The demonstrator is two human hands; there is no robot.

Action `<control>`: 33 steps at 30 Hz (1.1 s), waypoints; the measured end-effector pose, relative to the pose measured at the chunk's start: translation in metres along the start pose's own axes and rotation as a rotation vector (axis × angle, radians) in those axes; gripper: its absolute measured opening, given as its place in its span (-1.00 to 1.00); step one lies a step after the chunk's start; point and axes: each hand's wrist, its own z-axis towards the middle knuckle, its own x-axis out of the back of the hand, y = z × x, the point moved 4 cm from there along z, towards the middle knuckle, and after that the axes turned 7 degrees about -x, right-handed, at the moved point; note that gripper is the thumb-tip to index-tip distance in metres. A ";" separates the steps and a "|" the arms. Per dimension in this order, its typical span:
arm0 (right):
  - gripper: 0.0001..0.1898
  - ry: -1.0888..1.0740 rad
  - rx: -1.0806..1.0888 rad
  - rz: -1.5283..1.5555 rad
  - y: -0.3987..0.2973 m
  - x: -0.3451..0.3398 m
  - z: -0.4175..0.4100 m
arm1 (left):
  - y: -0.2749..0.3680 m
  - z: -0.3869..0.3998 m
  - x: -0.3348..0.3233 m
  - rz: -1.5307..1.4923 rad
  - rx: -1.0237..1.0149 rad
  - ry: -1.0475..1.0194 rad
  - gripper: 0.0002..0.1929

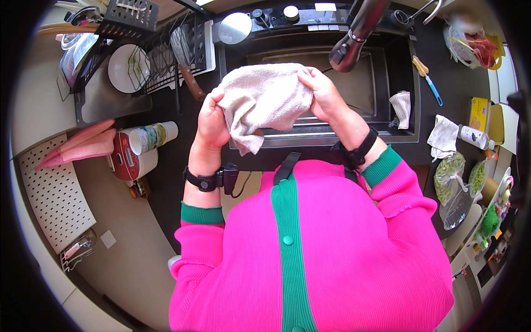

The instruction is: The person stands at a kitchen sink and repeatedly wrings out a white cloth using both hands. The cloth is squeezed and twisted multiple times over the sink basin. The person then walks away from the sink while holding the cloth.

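Note:
A pale, crumpled terry cloth (267,97) is stretched between my two hands above the dark kitchen sink (352,91). My left hand (211,122) grips its left edge, thumb on top. At its upper right corner my right hand (325,95) pinches the fabric. The cloth's lower left part hangs in folds toward the sink's front rim. Much of the basin's left side is hidden behind it. A metal faucet (346,52) reaches over the basin, just beyond my right hand.
Left of the sink stand a dish rack (164,74), a white plate (128,68) and a wooden-handled knife (191,83). Over the sink's right edge lies a ribbed cloth (401,108). Farther right are a blue-handled brush (431,85), a white cloth (443,137) and a bottle (475,137).

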 end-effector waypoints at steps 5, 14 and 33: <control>-0.67 -0.089 -0.120 0.006 0.002 -0.009 -0.008 | -0.003 0.003 -0.003 -0.158 -0.050 -0.073 -0.49; -0.57 0.025 -0.003 -0.440 -0.002 -0.012 -0.003 | -0.006 0.011 0.000 -0.193 -0.105 0.054 -0.53; -0.79 0.039 0.209 -0.533 -0.013 -0.026 0.030 | -0.013 0.008 -0.016 -0.291 0.005 -0.122 -0.47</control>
